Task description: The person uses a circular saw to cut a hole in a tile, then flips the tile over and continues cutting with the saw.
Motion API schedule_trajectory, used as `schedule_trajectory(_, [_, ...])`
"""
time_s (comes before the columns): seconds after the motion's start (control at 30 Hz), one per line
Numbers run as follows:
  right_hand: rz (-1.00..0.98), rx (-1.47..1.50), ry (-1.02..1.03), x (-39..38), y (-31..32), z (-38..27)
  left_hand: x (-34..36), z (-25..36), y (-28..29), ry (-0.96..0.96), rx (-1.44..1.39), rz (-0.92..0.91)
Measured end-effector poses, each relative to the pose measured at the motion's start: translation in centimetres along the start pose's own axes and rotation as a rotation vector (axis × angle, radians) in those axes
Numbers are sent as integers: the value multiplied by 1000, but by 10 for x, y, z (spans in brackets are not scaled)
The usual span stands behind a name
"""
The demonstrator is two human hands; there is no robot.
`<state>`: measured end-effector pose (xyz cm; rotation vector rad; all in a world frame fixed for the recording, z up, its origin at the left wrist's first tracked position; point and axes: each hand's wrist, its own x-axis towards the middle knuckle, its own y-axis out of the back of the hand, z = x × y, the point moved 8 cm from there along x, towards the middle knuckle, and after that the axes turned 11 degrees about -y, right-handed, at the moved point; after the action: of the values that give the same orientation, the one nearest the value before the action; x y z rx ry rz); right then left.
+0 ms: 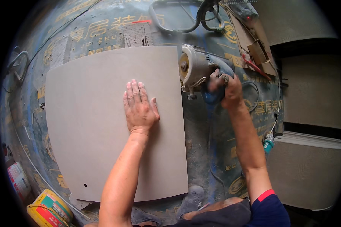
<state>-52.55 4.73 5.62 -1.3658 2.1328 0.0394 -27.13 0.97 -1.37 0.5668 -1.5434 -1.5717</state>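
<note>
A large light-grey tile [83, 125] lies flat in front of me, with a small dark hole near its lower left corner. My left hand [141, 108] rests palm down on its upper right part, fingers stretched out. My right hand [232, 90] is wrapped round the handle of a handheld electric tile cutter [195, 70]. The cutter stands at the tile's right edge, near the far corner, its round metal guard facing the tile. Whether the blade touches the tile cannot be seen.
Dusty grey blocks [138, 34] show past the tile's far edge. Large tiles [310, 170] are stacked at right. Cardboard [258, 56], a red-handled tool [255, 68], bent metal tubing [166, 30], a teal connector [268, 144] and a yellow-and-red bucket [51, 212] lie around. Printed green sheeting [235, 128] covers the floor.
</note>
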Motion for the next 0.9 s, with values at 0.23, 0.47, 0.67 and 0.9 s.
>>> schedule_trajectory(0.23, [6,-1,-3,-4,1,3,0,-2,3,17,12,-3])
schedule_trajectory(0.47, [-22,-36,-33,-3,8,9,0,0,1,15,7,-11])
schedule_trajectory(0.67, [16,38,-51,-8,3,11,-1,-2,3,28,-6,2])
schedule_trajectory(0.9, [-21,13,-49,-11,4,12,0,-1,3,23,-7,7])
